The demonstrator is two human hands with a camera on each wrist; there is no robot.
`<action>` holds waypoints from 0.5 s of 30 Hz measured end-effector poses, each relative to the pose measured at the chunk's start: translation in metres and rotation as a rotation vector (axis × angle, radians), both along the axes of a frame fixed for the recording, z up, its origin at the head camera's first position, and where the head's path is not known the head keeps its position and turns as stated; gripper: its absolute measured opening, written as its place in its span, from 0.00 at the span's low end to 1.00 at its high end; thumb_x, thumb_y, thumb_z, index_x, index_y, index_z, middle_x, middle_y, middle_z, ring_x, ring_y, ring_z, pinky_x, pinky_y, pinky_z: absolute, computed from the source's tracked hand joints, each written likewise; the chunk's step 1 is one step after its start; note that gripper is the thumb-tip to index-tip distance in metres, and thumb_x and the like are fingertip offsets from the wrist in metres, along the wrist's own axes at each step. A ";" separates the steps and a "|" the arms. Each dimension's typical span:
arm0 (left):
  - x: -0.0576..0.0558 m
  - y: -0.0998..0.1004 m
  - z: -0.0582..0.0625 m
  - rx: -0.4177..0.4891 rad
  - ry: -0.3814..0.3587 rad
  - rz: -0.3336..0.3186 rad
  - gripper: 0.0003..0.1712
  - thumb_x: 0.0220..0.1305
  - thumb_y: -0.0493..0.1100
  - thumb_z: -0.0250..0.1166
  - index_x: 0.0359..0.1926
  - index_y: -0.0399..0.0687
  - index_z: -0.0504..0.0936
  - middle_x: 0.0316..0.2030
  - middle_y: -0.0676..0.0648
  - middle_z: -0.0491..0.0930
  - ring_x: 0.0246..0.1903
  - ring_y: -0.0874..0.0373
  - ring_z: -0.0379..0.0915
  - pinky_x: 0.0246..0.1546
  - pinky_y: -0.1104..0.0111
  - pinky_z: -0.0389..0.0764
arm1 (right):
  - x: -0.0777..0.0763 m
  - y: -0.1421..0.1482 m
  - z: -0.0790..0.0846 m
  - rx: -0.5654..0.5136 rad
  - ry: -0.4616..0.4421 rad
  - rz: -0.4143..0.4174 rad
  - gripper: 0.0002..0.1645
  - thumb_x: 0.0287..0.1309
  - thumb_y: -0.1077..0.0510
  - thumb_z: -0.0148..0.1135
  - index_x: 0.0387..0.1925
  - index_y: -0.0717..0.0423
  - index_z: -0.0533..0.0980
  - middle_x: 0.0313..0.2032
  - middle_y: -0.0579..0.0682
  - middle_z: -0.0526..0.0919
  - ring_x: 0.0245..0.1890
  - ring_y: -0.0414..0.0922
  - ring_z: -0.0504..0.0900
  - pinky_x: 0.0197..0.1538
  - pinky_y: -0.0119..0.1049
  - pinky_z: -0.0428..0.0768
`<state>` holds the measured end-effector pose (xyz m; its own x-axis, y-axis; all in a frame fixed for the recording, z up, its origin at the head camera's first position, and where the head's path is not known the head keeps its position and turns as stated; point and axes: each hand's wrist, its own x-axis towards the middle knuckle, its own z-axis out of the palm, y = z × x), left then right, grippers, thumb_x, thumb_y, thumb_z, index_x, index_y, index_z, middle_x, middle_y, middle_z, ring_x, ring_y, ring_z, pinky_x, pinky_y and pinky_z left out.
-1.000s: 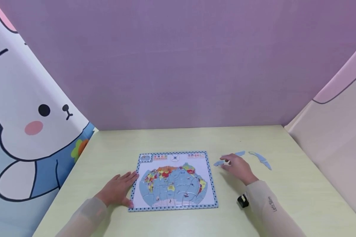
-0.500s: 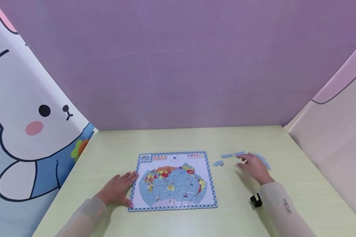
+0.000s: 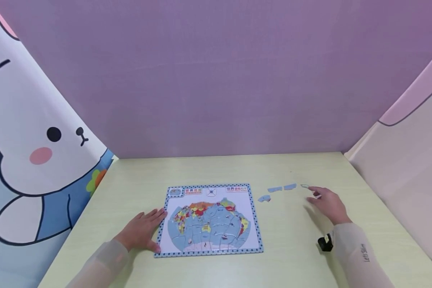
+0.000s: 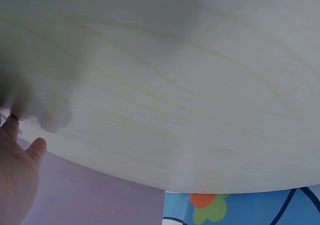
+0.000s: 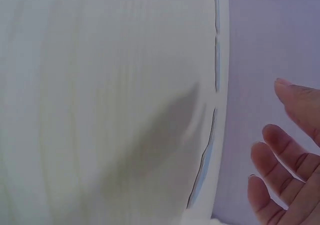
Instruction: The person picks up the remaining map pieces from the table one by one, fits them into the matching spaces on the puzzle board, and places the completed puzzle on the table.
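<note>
A world-map jigsaw puzzle [image 3: 209, 244] lies flat on the table, framed by a dotted blue border. My left hand [image 3: 141, 231] rests at its left edge with the fingers spread. Some loose blue puzzle pieces lie right of the board: one printed piece [image 3: 264, 198], two narrow strips, left [image 3: 275, 189] and right [image 3: 290, 187], and a curved pale end [image 3: 304, 186] mostly covered by my right hand [image 3: 329, 204]. In the right wrist view that hand's fingers [image 5: 272, 160] are loosely bent, nothing held between them, beside a curved blue piece [image 5: 202, 170].
A pale wooden table [image 3: 288, 264] bears everything. Behind it rises a purple backdrop [image 3: 216, 80]; a cartoon-printed cloth [image 3: 25, 128] stands at the left and a pale cloth [image 3: 407, 160] at the right. A black wrist device [image 3: 325, 243] sits by the right cuff.
My right hand has moved rightward from the printed piece, past the narrow strips, to over the curved piece at the far right. My left hand stays in place.
</note>
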<state>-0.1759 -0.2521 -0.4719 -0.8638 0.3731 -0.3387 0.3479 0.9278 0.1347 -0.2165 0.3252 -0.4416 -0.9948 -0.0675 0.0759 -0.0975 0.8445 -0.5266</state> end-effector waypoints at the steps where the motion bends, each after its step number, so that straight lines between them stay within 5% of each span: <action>1: 0.000 0.000 0.000 0.001 0.001 0.000 0.68 0.34 0.75 0.70 0.72 0.43 0.59 0.72 0.44 0.55 0.70 0.42 0.48 0.64 0.40 0.52 | 0.001 0.003 -0.001 -0.006 -0.004 -0.005 0.27 0.59 0.58 0.64 0.56 0.70 0.72 0.43 0.68 0.80 0.42 0.62 0.80 0.37 0.52 0.77; 15: 0.003 0.001 0.001 0.003 0.008 0.010 0.67 0.35 0.74 0.70 0.72 0.43 0.59 0.72 0.44 0.56 0.71 0.42 0.47 0.65 0.40 0.52 | -0.001 0.041 -0.002 -0.056 -0.089 -0.043 0.31 0.60 0.56 0.63 0.57 0.75 0.69 0.47 0.74 0.77 0.46 0.69 0.76 0.42 0.50 0.76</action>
<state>-0.1733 -0.2510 -0.4710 -0.8700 0.3655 -0.3308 0.3397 0.9308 0.1350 -0.2179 0.3661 -0.4436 -0.9997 -0.0232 -0.0101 -0.0130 0.8157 -0.5783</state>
